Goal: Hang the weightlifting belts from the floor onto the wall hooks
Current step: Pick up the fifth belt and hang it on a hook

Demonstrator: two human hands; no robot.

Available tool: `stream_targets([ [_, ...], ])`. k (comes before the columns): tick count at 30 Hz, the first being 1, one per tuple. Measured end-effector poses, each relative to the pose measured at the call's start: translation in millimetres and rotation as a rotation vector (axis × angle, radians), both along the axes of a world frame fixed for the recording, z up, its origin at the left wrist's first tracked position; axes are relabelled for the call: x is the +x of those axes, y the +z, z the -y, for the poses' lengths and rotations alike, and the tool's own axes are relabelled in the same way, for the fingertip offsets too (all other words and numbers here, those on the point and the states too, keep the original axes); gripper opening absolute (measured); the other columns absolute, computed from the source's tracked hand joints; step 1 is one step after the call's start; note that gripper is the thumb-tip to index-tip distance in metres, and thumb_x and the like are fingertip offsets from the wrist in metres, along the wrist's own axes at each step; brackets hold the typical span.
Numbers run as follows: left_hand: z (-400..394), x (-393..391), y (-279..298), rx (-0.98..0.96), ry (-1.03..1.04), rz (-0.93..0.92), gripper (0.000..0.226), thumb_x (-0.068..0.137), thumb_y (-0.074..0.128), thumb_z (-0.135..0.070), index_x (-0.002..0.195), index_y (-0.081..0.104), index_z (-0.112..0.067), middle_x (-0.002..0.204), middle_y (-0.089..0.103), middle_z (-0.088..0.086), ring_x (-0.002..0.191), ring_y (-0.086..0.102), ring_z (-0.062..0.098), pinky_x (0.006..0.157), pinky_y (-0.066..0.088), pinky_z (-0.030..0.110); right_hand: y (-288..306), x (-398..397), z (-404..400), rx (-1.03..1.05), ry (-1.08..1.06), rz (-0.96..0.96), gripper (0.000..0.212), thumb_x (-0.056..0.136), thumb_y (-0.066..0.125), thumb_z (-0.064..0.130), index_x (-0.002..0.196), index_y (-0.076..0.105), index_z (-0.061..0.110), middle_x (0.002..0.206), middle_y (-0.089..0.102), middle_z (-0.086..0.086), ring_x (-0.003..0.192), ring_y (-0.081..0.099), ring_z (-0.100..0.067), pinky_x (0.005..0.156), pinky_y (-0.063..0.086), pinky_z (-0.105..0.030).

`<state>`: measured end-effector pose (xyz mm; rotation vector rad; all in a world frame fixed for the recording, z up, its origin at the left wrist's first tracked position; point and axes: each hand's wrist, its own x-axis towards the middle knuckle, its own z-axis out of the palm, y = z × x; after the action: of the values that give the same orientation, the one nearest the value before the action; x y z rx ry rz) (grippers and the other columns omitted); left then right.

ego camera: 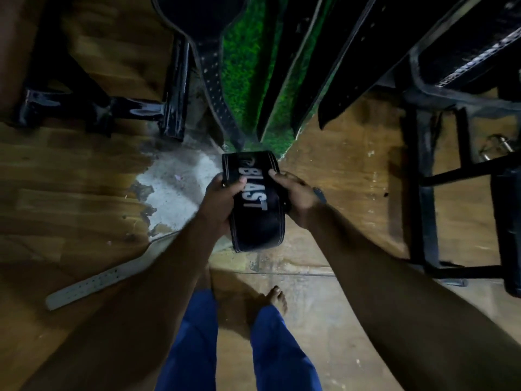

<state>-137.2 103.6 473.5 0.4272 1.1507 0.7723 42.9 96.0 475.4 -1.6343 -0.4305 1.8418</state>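
A rolled black weightlifting belt (258, 206) with white "BLAST" lettering is held in front of me at the middle of the view. My left hand (222, 197) grips its left side and my right hand (293, 193) grips its right side. A white belt (93, 283) with punched holes lies flat on the wooden floor at the lower left, partly hidden by my left forearm. Several black belts (217, 88) hang down against the green grass-like wall (242, 66) straight ahead. The hooks are out of view.
A black metal frame (174, 88) stands on the floor at the upper left. Another black metal rack (425, 193) stands at the right. A worn pale patch (174, 187) marks the floor by the wall. My bare foot (277, 300) and blue trousers are below.
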Motion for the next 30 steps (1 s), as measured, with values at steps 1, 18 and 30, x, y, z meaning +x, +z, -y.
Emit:
stream_targets([
  [1,8.1,6.8,14.9,0.054,-0.025,-0.011,0.026,0.097,0.056,0.001,0.122,0.061,0.006,0.105,0.074,0.019,0.092,0.074,0.033,0.076,0.06,0.043,12.3,2.6,-1.4,0.028,-0.063,0.039,0.036,0.091,0.075,0.028,0.11,0.07,-0.003,0.105,0.075,-0.018,0.083,0.073,-0.027,0.068,0.056,-0.029],
  [18,63.6,17.7,263.7,0.222,-0.032,-0.262,0.031,0.094,0.067,-0.016,0.122,0.064,-0.002,0.111,0.074,0.018,0.096,0.073,0.035,0.085,0.059,0.048,247.1,19.2,78.8,0.184,0.131,0.01,0.084,0.062,0.079,0.078,0.124,0.071,0.022,0.122,0.075,-0.006,0.114,0.07,-0.031,0.102,0.052,-0.052],
  [30,59.2,-3.3,397.9,0.429,0.032,-0.144,0.02,0.097,0.064,-0.02,0.116,0.067,-0.014,0.112,0.074,0.011,0.098,0.073,0.024,0.082,0.062,0.036,369.7,-3.1,84.8,0.549,0.297,0.061,0.035,0.089,0.076,0.018,0.12,0.068,0.004,0.114,0.076,-0.015,0.104,0.074,-0.032,0.097,0.058,-0.046],
])
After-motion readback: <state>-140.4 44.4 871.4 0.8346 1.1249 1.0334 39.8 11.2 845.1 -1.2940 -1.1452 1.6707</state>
